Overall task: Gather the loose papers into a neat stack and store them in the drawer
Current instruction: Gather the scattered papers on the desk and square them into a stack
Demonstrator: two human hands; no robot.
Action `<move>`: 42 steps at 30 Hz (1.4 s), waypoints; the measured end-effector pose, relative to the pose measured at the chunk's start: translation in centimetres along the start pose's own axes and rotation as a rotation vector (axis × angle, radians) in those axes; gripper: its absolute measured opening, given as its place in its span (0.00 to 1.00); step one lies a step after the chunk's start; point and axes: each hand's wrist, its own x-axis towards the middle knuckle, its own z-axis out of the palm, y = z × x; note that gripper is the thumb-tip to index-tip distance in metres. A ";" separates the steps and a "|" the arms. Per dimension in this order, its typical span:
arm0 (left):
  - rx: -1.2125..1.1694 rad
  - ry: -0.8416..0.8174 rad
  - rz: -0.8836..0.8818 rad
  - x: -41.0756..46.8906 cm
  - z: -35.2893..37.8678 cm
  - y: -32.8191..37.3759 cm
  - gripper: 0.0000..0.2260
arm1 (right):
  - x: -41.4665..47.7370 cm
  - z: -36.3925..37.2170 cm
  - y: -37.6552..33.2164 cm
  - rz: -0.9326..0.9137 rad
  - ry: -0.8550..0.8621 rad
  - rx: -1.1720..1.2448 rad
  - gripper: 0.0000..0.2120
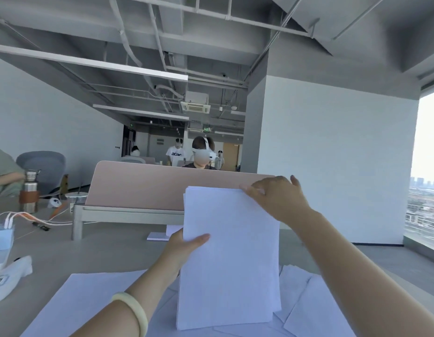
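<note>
Upright near the table's (94, 249) front edge, the stack of papers (230, 259) stands on its bottom edge, on top of loose sheets (89, 300) that spread toward 8 and 4 o'clock. Standing on slick paper, it could skid as it is squared, or the outer sheets could bow and fan out, and the sheets beneath could crease. The left hand (184, 249) clamps the stack's 9 o'clock edge, thumb across the front. The right hand (276, 198) curls over the 1 o'clock corner, pinching it. No drawer is in view.
</note>
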 end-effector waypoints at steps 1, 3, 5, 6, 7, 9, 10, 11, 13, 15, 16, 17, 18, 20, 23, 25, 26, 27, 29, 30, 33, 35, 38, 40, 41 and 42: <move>0.001 -0.002 -0.006 0.0 0.0 0.2 0.15 | -0.3 0.0 0.5 0.026 0.108 0.103 0.26; -0.003 0.010 -0.018 0.0 -0.1 0.3 0.12 | -0.7 0.6 2.1 0.139 0.306 0.528 0.26; 0.001 0.048 -0.030 -0.4 -0.3 -0.1 0.09 | -1.9 2.0 3.1 0.338 0.242 1.070 0.35; 0.006 0.076 -0.033 -0.6 -0.4 -0.6 0.08 | -2.6 3.8 3.5 0.416 0.140 1.233 0.40; 0.009 0.106 -0.042 -0.9 -0.3 -1.3 0.08 | -3.7 5.8 3.5 0.476 0.040 1.315 0.42; 0.001 0.156 -0.039 -1.4 0.3 -2.6 0.07 | -5.5 9.6 2.9 0.559 -0.069 1.338 0.32; -0.004 0.178 -0.026 -1.5 0.7 -2.9 0.05 | -6.1 10.6 2.4 0.596 -0.073 1.355 0.29; -0.004 0.199 -0.005 -1.4 1.2 -2.9 0.04 | -6.5 10.8 1.7 0.603 -0.067 1.376 0.26; 0.023 0.204 0.051 -0.6 1.8 -2.0 0.03 | -5.8 10.3 1.5 0.557 -0.071 1.392 0.27; 0.047 0.195 0.082 0.1 2.1 -1.0 0.06 | -4.7 9.4 1.7 0.521 -0.077 1.388 0.28; 0.046 0.193 0.082 0.3 2.1 -0.7 0.09 | -4.3 9.3 2.0 0.523 -0.054 1.390 0.28; 0.043 0.189 0.074 0.5 2.0 -0.7 0.12 | -4.3 9.4 2.2 0.525 -0.026 1.388 0.28; 0.048 0.178 0.065 0.5 1.7 -0.9 0.15 | -4.4 9.7 2.6 0.527 0.011 1.380 0.28; 0.070 0.158 0.051 0.1 1.2 -1.8 0.22 | -4.9 10.6 3.4 0.541 0.064 1.373 0.26; 0.069 0.176 0.038 -0.5 1.0 -3.0 0.23 | -5.6 11.4 3.4 0.548 0.021 1.384 0.18; 0.081 0.172 0.060 -0.7 1.6 -3.2 0.17 | -5.7 11.7 2.9 0.545 -0.003 1.376 0.15; 0.084 0.170 0.078 -0.7 2.0 -3.1 0.13 | -5.7 11.6 2.7 0.546 0.018 1.371 0.16; 0.093 0.172 0.092 -0.6 2.3 -2.7 0.10 | -5.5 11.5 2.7 0.556 0.047 1.358 0.18; 0.089 0.185 0.104 0.0 2.7 -2.0 0.06 | -5.1 11.3 2.9 0.571 0.084 1.347 0.20; 0.089 0.192 0.105 0.4 2.7 -1.6 0.05 | -5.0 11.0 3.1 0.559 0.084 1.354 0.19; 0.095 0.185 0.100 0.5 2.6 -1.1 0.11 | -5.3 10.4 3.2 0.492 0.042 1.408 0.11; 0.111 0.187 0.084 -0.1 2.2 -1.8 0.11 | -5.9 11.0 3.5 0.511 0.032 1.386 0.13; 0.130 0.188 0.068 -1.1 1.8 -3.7 0.08 | -7.1 13.5 3.5 0.541 0.024 1.287 0.11; 0.152 0.197 0.066 -1.6 2.0 -4.6 0.09 | -7.8 15.4 3.3 0.543 0.040 1.275 0.06; 0.158 0.211 0.068 -1.7 2.1 -5.0 0.10 | -8.1 16.2 3.1 0.540 0.058 1.268 0.07; 0.168 0.224 0.064 -1.6 2.2 -5.3 0.11 | -8.2 16.6 3.0 0.538 0.077 1.251 0.07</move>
